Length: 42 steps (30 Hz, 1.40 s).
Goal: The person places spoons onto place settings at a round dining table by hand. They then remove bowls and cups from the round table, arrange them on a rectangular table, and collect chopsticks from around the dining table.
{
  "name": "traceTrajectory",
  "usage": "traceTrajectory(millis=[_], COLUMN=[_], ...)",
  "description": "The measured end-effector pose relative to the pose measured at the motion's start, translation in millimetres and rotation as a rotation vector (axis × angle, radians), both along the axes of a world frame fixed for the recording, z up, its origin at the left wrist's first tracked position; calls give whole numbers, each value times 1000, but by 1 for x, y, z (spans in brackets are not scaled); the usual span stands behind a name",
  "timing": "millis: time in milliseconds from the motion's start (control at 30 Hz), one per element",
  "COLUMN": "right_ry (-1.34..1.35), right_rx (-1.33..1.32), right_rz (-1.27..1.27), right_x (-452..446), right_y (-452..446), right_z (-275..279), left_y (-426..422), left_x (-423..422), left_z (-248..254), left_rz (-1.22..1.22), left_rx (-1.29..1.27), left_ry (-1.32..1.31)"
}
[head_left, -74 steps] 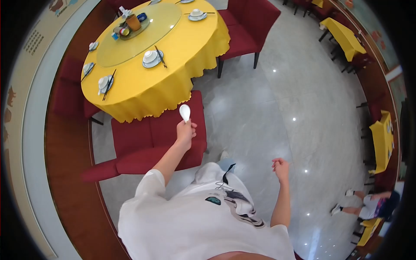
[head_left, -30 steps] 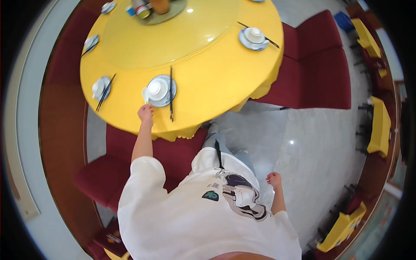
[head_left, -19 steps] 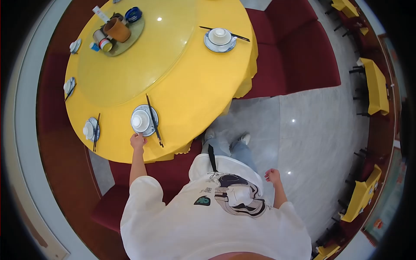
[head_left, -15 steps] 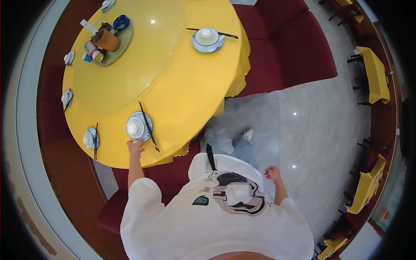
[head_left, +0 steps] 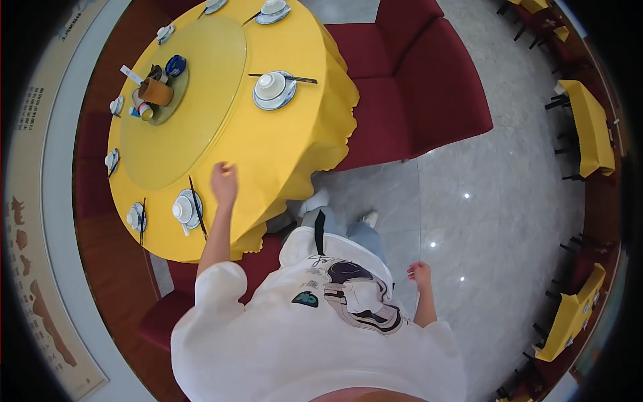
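Observation:
My left hand [head_left: 224, 182] is over the yellow-clothed round table [head_left: 268, 167], right of the nearest place setting. It touches no dish, and motion blurs its fingers. That setting has a white bowl [head_left: 182, 209] on a blue-patterned saucer [head_left: 194, 218], a white spoon [head_left: 185, 230] at its near side and dark chopsticks [head_left: 197, 204] alongside. Farther right, another bowl [head_left: 270, 86] sits on a saucer [head_left: 273, 104] with chopsticks [head_left: 295, 79] lying across behind it. My right hand [head_left: 420, 273] hangs beside my body over the grey floor, fingers loosely bent and holding nothing.
A glass turntable [head_left: 207, 87] carries a tray with a brown cup [head_left: 155, 92] and small containers. More settings ring the table. Red chairs [head_left: 429, 87] stand at its right side, and a red seat [head_left: 258, 264] is just before me. Other yellow-covered tables [head_left: 589, 127] line the right.
My left hand has left the nearest setting's saucer and moved up and rightward over the tablecloth. The view has shifted, showing more of the table's far side. My right hand still hangs low.

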State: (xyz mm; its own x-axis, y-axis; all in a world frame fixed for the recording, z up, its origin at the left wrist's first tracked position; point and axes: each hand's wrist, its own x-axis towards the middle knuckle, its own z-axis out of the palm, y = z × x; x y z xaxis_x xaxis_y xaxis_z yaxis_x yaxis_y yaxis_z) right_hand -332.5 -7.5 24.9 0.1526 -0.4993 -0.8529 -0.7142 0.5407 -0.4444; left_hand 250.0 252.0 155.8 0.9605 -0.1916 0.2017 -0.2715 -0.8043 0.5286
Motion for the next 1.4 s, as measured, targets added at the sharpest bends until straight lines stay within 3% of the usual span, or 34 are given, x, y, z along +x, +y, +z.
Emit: traceTrajectory(millis=[100, 167, 267, 467, 567, 600, 633, 833, 1267, 1400], right_ry=[-55, -78, -46, 63, 170, 187, 180, 156, 100, 88], right_rx=[-76, -86, -73, -76, -41, -40, -56, -52, -39, -42], right_rz=[-29, -111, -141, -239, -185, -181, -183, -155, -96, -79], right_x=[4, 11, 18, 33, 55, 58, 64, 102, 129, 124], right_y=[-36, -50, -61, -68, -76, -81, -82, -103, -148, -150], right_z=[7, 13, 14, 26, 48, 53, 56, 55, 46, 41], left_y=[-102, -142, -197, -256, -280, -283, -279, -283, -255, -272], left_x=[-19, -8, 14, 97, 115, 117, 123, 133, 117, 89], left_z=[19, -2, -9, -57, -47, -42, -61, -77, -80, -44], left_rz=[-266, -456, -546, -480, -451, -451, -518, -506, -546, -531], left_rx=[80, 139, 225, 276, 302, 370, 308, 485, 570, 572], left_ry=[286, 147, 90, 108, 127, 144, -59, 132, 72, 83])
